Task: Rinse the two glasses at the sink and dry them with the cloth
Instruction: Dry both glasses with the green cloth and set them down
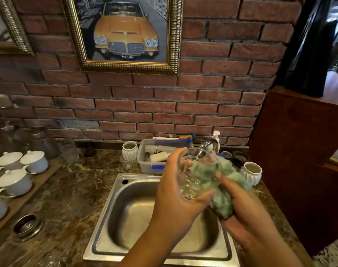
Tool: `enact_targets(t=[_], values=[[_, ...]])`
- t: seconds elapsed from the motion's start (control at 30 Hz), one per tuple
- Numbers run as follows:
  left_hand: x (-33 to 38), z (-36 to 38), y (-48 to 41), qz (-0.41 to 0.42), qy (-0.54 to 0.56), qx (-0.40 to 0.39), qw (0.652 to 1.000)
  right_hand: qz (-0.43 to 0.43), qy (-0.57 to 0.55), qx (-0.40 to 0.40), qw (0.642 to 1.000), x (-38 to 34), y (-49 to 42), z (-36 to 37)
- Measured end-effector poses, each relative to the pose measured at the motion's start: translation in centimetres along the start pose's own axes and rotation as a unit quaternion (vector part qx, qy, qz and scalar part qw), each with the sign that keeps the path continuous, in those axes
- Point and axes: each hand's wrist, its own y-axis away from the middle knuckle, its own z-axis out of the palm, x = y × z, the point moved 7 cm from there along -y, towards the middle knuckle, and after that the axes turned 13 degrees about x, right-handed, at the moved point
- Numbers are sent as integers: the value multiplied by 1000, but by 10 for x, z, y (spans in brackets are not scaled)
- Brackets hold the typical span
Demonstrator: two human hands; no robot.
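Left hand (175, 191) is wrapped around a clear glass (195, 174), thumb under the base, fingers over the far side, glass tipped with its mouth toward the wall. Right hand (247, 209) is closed on a bunched green cloth (220, 185), which is stuffed into the bowl and spills out over the glass on the right side. Reads as drying in progress on this glass, so its rinse is probably done. The glass is motion-blurred and I can't see droplets either way. The second glass: possibly the small clear one (128, 163) on the counter beyond and left of the hands, beside a white ribbed pot (130, 150), but I can't confirm it or tell its state. So call it roughly halfway at best. Hands are held above the steel sink (110, 205), basin directly below them looks dry, no water running that I can see. Tight spot: the tap spout (208, 144) sits just behind the glass rim, close enough to clip if the glass swings up. Grey plastic tub (143, 158) with brushes is just beyond the left hand, another white ribbed pot (251, 173) just past the right. Open counter is to the left of the sink, before the tray of white lidded cups (34, 160). A wooden partition (299, 151) closes off the right.
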Motion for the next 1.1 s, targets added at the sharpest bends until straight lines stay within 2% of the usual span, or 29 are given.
enact_targets(t=[0.1,0.17,0.23,0.3,0.37,0.4,0.5,0.6,0.7,0.77,0.87,0.97,1.03,1.1], values=[[-13,-6,-1,-98,8,-45,994,-113,-8,48,992,-31,1,-13],[-19,-8,4,-152,6,-94,984,-233,51,48,970,-60,13,-10],[-23,-8,8,-186,13,-113,976,-353,184,1,917,-78,26,7],[-24,-8,11,-209,58,-108,970,-418,325,-72,845,-73,34,27],[-26,-9,11,-234,138,-96,958,-424,417,-143,791,-59,34,38],[-27,-11,10,-247,176,-87,949,-410,433,-168,785,-53,34,41],[-27,-20,5,-238,198,-75,948,-331,442,-230,802,-37,29,43],[-28,-26,0,-206,138,-103,963,-290,470,-302,777,-19,32,48],[-25,-25,-3,-180,79,-167,966,-188,443,-353,803,-5,32,46],[-22,-23,-3,-165,53,-193,966,-158,436,-349,814,-2,31,43],[-25,-24,-6,-178,60,-132,973,-221,446,-326,804,-3,32,44],[-32,-26,-7,-234,99,-27,967,-317,485,-288,763,5,32,44],[-34,-23,-2,-309,134,14,941,-382,533,-244,715,8,31,40],[-40,-17,10,-409,169,20,896,-492,564,-232,622,7,38,41]])
